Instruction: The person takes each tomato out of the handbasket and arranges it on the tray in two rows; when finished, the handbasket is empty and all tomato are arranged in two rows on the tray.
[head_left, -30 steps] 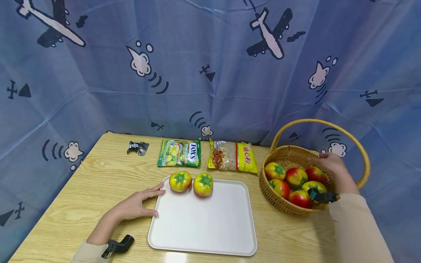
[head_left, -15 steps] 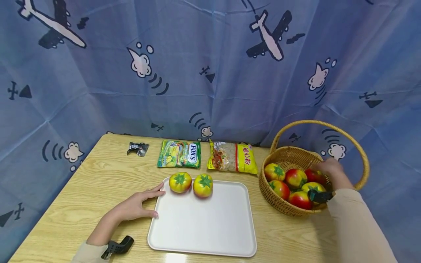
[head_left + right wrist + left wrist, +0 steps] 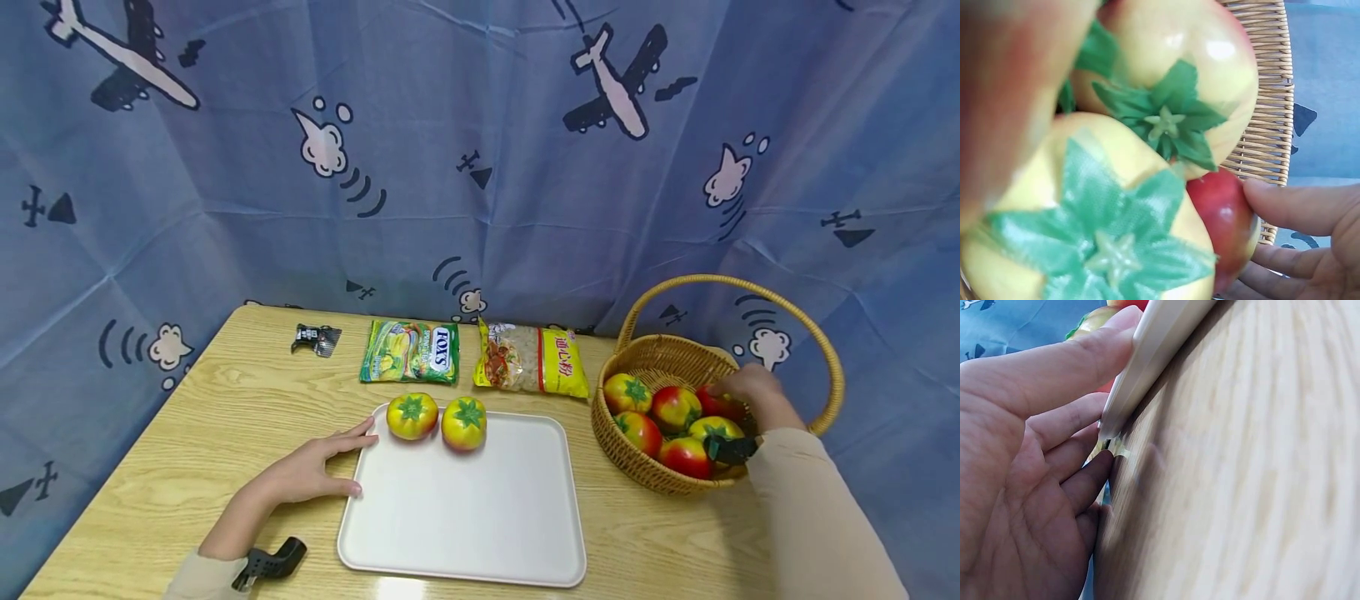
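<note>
A blue curtain (image 3: 420, 100) is hanging behind a wooden table (image 3: 225, 400). On the table's right, a basket (image 3: 645, 467) is holding several red-and-yellow fruits, its handle standing upright. A white tray (image 3: 465, 508) is lying flat near the middle. Beyond the tray, a yellow bag (image 3: 531, 358) and a green bag (image 3: 411, 352) are lying side by side. The left hand (image 3: 307, 471) is staying loosely open, thumb and index well apart, touching the tray's left rim without curling round it. The right hand (image 3: 757, 392) is reaching into the basket, thumb and fingers closing round a red fruit (image 3: 1222, 206) on its right side. Two fruits (image 3: 412, 416) are sitting at the tray's far left. A black packet (image 3: 315, 339) is lying left of the green bag.
</note>
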`<state>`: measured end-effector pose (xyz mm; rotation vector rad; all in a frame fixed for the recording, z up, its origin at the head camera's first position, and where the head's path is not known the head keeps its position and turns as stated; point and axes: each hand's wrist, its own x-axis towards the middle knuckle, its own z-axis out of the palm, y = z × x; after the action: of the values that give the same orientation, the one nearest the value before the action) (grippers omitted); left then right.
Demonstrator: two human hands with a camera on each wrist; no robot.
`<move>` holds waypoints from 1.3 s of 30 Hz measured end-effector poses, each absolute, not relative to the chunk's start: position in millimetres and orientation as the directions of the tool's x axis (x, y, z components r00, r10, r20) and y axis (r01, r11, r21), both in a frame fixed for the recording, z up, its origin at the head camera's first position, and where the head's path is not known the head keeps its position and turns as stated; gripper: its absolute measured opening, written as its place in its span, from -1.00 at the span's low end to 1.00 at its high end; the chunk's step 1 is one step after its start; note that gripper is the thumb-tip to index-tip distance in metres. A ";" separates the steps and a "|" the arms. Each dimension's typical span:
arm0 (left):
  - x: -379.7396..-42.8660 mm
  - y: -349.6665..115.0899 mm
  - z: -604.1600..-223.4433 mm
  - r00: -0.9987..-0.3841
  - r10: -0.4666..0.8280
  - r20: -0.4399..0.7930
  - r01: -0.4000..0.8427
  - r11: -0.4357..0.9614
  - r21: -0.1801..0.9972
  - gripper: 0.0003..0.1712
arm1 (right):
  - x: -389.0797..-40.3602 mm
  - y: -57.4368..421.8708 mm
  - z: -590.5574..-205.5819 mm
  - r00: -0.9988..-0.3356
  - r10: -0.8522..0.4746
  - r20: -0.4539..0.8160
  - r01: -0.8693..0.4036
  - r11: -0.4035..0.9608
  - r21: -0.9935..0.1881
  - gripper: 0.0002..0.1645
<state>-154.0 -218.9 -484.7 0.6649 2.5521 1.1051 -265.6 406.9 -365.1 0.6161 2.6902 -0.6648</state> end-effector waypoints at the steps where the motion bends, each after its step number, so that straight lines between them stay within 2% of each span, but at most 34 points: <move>1: -154.0 -218.9 -484.7 -0.855 0.514 -0.071 0.300 0.601 0.741 -0.08 | -265.9 406.6 -364.6 -0.859 0.332 -0.389 0.476 0.797 -0.372 -0.36; 22: -154.1 -218.9 -486.0 -0.855 0.513 -0.074 0.298 0.603 0.740 -0.09 | -259.4 391.4 -353.9 -0.861 0.362 -0.356 0.477 0.818 -0.322 -0.40; 29: -153.1 -216.9 -481.7 -0.851 0.520 -0.076 0.296 0.594 0.748 -0.09 | -254.3 386.8 -345.8 -0.847 0.362 -0.388 0.478 0.839 -0.260 -0.15; 36: -153.6 -216.3 -479.9 -0.853 0.516 -0.080 0.288 0.592 0.753 -0.08 | -256.7 387.8 -346.2 -0.840 0.343 -0.420 0.469 0.849 -0.245 -0.11; 39: -153.7 -216.3 -480.1 -0.853 0.516 -0.081 0.286 0.591 0.754 -0.08 | -259.0 390.2 -347.8 -0.830 0.338 -0.444 0.471 0.851 -0.234 -0.02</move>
<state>-153.7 -216.3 -480.1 0.6558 2.5315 1.1239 -259.0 390.2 -347.8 0.6017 2.6361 -0.4731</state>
